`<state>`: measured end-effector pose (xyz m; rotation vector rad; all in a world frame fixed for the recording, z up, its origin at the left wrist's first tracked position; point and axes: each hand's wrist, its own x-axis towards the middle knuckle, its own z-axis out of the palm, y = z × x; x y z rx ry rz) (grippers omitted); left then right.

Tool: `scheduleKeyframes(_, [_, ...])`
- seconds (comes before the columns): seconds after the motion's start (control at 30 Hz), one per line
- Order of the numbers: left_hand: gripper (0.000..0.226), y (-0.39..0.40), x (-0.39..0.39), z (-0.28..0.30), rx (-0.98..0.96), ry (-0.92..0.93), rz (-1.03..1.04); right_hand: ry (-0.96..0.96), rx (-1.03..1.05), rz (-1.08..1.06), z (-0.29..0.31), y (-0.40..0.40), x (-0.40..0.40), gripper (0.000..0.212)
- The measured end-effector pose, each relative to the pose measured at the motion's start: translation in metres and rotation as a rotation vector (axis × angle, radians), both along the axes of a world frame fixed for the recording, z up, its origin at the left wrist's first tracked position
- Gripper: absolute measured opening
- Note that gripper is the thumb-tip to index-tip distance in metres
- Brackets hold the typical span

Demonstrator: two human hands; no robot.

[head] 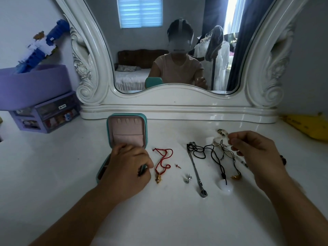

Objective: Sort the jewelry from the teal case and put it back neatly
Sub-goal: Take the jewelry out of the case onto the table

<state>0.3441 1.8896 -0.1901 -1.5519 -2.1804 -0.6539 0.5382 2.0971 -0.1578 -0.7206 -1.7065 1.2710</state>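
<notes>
Jewelry out on the white dresser top [177, 219]: red cord necklace with a gold charm [162, 162], silver bracelet [197, 172], black cord with a white stone [224, 185]. Left hand [128, 166] rests over the open teal zip case with pink lining [126, 132], fingers curled on something thin and dark; right hand [255, 150] pinches a fine black thread [224, 148]. Emptying looks done, nothing visibly put back yet

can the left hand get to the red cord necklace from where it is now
Probably yes. The left hand rests on the teal case, and the red cord necklace lies on the table just beside it with nothing between them, though that hand seems to hold something thin and dark.
</notes>
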Motion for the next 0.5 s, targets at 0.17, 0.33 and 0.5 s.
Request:
scheduleKeyframes(0.17, [0.017,-0.003,-0.017,0.002,-0.025,0.0,-0.011,-0.026,0.008,0.019,-0.009,-0.003,0.0,0.016])
scheduleKeyframes(0.33, [0.025,-0.002,-0.021,0.007,-0.077,0.012,-0.025,-0.031,0.011,0.005,-0.011,-0.002,0.004,0.018])
scheduleKeyframes(0.5, [0.023,0.02,-0.002,0.019,-0.047,-0.105,-0.174,-0.006,-0.018,-0.026,-0.01,-0.001,0.009,0.019])
